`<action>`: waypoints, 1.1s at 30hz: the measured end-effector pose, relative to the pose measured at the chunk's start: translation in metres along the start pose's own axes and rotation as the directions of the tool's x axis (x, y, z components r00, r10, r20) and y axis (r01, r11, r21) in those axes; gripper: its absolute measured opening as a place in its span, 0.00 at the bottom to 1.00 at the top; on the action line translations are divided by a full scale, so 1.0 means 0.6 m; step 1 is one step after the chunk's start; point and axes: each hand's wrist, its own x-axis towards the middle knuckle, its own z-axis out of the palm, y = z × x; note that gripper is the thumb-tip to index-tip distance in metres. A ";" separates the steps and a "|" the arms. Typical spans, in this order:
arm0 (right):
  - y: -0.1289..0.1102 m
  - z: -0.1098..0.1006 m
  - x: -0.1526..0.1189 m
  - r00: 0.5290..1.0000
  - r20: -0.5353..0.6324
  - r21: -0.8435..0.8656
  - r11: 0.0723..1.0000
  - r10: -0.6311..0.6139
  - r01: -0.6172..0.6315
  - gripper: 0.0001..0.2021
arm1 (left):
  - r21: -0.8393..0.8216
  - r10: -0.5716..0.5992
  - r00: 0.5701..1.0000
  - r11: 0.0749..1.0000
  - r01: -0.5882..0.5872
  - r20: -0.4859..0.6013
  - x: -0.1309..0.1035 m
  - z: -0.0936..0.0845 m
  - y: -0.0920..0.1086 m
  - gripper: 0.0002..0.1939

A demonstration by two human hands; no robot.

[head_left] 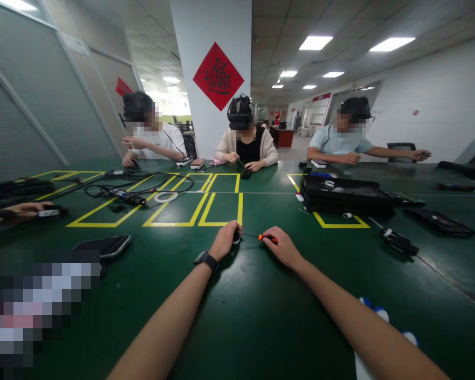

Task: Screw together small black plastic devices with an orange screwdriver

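Note:
My right hand (282,247) is closed around the handle of a screwdriver (260,237) with orange and black on it. The thin shaft points left, its tip at a small black part (236,236). That part sits in the closed fingers of my left hand (224,240), which has a dark watch (206,259) at its wrist. Fingers hide most of the black part, so its kind does not show. Both hands are low over the green table (237,316), near its middle.
Three people sit across the table; another person's hand (31,209) is at left. Cables (126,196), a white ring (165,198) and yellow tape lie ahead. A black bag (344,194) and a black tool (399,241) are at right, a phone-like device (103,246) at left.

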 end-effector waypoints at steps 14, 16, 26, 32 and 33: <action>0.004 0.004 0.000 0.999 -0.029 -0.019 1.000 0.014 -0.014 0.06 | -0.041 0.008 0.998 0.999 -0.006 0.057 0.002 0.000 -0.007 0.25; 0.002 0.003 -0.001 0.999 -0.039 -0.017 1.000 0.011 -0.011 0.05 | -0.061 0.014 0.999 0.998 -0.011 0.049 0.003 0.001 -0.007 0.25; 0.002 0.003 -0.001 1.000 0.006 -0.022 1.000 -0.006 0.006 0.08 | -0.137 0.025 0.999 0.990 -0.019 0.042 0.004 0.004 -0.005 0.25; 0.004 0.007 -0.003 0.999 -0.001 -0.004 0.999 0.045 -0.045 0.10 | -0.143 0.027 0.998 0.989 -0.018 0.055 0.003 0.004 -0.002 0.24; 0.005 0.008 -0.003 0.999 -0.005 0.000 0.999 0.053 -0.053 0.11 | -0.144 0.025 0.998 0.989 -0.017 0.054 0.003 0.005 -0.002 0.24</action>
